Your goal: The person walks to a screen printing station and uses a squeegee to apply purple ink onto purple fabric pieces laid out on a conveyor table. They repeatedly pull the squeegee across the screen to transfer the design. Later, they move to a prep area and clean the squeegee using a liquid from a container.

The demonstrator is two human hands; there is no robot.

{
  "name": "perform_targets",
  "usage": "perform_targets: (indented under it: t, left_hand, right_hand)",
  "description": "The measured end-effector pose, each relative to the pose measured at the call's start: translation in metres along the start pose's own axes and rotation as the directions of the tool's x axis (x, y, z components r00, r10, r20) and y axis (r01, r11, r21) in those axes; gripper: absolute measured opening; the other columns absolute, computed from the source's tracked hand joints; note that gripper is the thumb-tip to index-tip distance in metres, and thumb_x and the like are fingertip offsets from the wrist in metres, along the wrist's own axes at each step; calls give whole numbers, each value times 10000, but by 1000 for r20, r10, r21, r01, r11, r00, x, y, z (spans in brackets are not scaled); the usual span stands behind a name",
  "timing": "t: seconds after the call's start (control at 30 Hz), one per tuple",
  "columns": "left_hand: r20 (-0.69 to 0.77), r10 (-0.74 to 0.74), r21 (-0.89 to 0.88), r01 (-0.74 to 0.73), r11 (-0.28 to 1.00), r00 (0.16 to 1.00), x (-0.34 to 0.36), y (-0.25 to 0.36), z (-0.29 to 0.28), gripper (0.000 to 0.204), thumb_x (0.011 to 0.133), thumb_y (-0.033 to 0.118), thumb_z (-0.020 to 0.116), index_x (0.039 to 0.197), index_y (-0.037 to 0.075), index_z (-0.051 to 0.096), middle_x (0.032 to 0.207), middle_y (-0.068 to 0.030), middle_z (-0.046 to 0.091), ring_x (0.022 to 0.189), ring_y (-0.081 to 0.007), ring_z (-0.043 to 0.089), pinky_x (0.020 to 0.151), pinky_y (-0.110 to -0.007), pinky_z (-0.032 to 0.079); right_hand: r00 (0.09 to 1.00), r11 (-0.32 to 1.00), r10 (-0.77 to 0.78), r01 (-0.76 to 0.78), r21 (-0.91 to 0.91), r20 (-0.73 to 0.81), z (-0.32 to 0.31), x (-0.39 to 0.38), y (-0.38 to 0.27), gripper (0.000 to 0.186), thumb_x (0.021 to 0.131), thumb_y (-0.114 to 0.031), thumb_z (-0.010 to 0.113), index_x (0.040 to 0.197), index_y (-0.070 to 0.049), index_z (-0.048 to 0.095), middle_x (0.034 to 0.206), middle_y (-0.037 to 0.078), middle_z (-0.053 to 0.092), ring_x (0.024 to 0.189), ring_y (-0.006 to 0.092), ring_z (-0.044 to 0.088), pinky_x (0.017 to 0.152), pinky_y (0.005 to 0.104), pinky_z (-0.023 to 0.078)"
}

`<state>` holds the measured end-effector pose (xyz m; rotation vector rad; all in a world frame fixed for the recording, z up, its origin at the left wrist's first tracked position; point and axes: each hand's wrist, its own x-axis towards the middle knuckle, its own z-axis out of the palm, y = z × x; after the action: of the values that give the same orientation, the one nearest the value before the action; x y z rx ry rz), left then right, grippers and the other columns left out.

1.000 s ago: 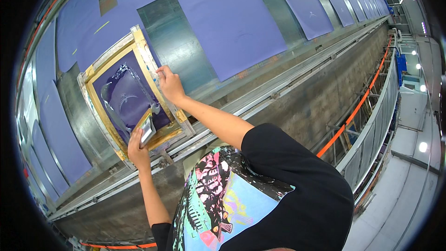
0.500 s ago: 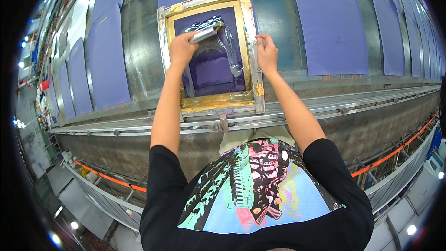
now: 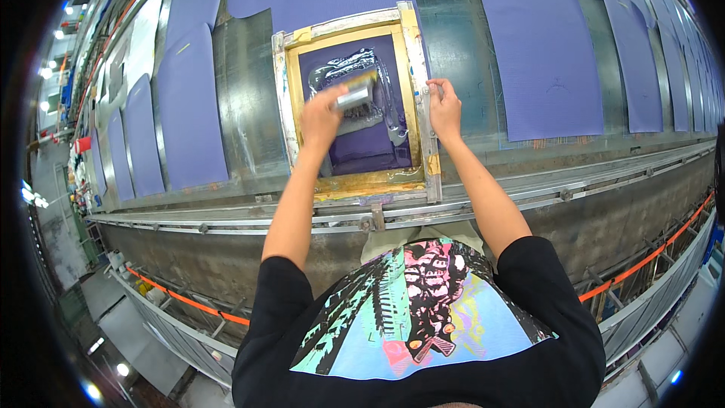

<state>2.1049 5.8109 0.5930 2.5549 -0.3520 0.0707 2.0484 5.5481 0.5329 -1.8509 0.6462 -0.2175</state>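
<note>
A screen printing frame (image 3: 286, 106) with a wooden border and taped inner edges lies on a purple sheet on the long table. Thick glossy ink (image 3: 344, 65) covers the far part and right side of its dark mesh (image 3: 359, 153). My left hand (image 3: 322, 118) is wrapped round a metal squeegee (image 3: 358, 97), which is tilted over the middle of the mesh; its blade edge is blurred by motion. At the frame's right rail my right hand (image 3: 445, 109) is closed, with thumb and fingers against the rail.
Purple sheets (image 3: 540, 53) with rounded outlines lie in rows on both sides, with more purple sheets (image 3: 189, 113) to the left. A metal rail (image 3: 491, 202) with small stops runs along the near table edge. Beyond it are an orange strip (image 3: 189, 298) and lower railings.
My left hand has drawn the squeegee toward me across the mesh. My right hand stays at the frame's right rail. The whole view has shifted slightly.
</note>
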Motion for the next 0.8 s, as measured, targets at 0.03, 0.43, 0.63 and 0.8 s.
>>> perform_targets:
  t: [0.03,0.43,0.63,0.8]
  left_hand:
    - [0,27,71,-27,997,1000,25,-6,3,410,788,-61,667,1090,184,798,1166,-39,768,1051,-282,721,916,-396,568]
    - [36,207,213,-210,954,978,-87,-4,9,454,769,-96,675,1092,200,794,1194,-17,762,1139,-255,702,1005,-399,537]
    - [56,22,186,-32,982,998,53,-15,-4,456,760,45,746,1176,228,785,1155,-72,763,1013,-322,720,880,-406,569]
    - [-8,170,236,-164,958,985,-5,-10,22,369,827,-35,640,1033,217,814,1101,-20,773,972,-280,710,863,-405,566]
  right_hand:
    - [999,999,-41,40,22,6,1,0,1,206,1046,-258,578,1098,-89,684,637,147,598,591,305,602,611,441,451]
    - [999,999,-38,38,14,-3,7,1,7,198,1041,-256,585,1091,-95,688,654,159,605,607,318,606,609,451,450]
    - [998,995,-62,63,72,-12,7,3,11,209,1036,-265,596,1094,-92,698,639,132,577,587,261,565,600,433,431]
    - [998,996,-50,48,75,25,15,10,28,194,1028,-227,590,1095,-74,688,820,212,697,753,390,682,722,465,508]
